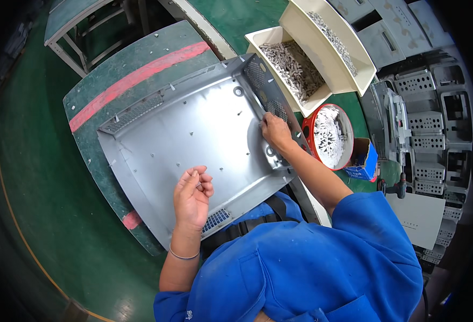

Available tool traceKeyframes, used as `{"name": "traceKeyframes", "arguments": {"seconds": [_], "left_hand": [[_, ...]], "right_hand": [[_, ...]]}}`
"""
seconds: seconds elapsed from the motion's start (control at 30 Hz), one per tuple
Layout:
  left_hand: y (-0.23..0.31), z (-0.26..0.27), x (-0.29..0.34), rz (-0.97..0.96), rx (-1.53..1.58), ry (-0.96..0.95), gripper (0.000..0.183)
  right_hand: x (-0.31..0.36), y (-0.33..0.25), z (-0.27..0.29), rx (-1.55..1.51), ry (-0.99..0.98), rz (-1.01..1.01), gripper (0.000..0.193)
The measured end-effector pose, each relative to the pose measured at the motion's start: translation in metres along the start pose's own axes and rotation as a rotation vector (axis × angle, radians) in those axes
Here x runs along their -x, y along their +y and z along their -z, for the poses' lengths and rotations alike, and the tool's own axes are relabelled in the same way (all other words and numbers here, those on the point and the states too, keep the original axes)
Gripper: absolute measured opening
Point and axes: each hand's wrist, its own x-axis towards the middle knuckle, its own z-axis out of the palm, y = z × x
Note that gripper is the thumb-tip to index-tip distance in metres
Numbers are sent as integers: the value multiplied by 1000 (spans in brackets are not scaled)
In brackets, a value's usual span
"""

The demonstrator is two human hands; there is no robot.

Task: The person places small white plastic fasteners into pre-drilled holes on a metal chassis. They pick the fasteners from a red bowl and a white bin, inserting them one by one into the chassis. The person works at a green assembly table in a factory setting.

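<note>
A shallow grey sheet-metal case lies open side up on the workbench, its walls partly perforated. Small pale pegs stick out along its rim, and small studs dot its floor. Over the near part of the case hovers my left hand, palm turned up and fingers curled in; a tiny greyish bit shows at the fingertips, too small to name. My right hand reaches to the inner side of the case's right wall. Its fingers are bent together against the wall, and what they hold, if anything, is hidden.
The green workbench top has a red stripe. Right of it stand a cream bin of small grey-white pieces, a second cream bin, a red round tub of white pieces, a blue box, a power drill and stacked metal panels.
</note>
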Motion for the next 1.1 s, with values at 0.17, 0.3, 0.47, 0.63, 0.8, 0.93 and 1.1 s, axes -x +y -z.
{"name": "traceKeyframes", "arguments": {"seconds": [0.17, 0.3, 0.47, 0.63, 0.8, 0.93, 1.1], "left_hand": [[-1, -5, -1, -26, -22, -23, 24], [-3, -7, -1, -33, -62, -33, 25], [-1, -5, 2, 0, -96, -71, 29], [1, -10, 2, 13, -137, -71, 36], [-5, -2, -1, -27, -206, -91, 41], [-1, -10, 3, 19, -287, -52, 42], [-4, -11, 1, 13, -342, -22, 34]], "right_hand": [[-5, 1, -5, 45, -53, -28, 25], [-10, 3, -7, 85, -133, -24, 26], [-1, -12, 5, 36, -12, -30, 29], [25, -80, 34, -599, -331, 181, 21], [61, -131, 37, -523, -485, 568, 16], [59, -120, 37, -577, -434, 571, 12], [43, -77, 39, -426, -364, 410, 13]]}}
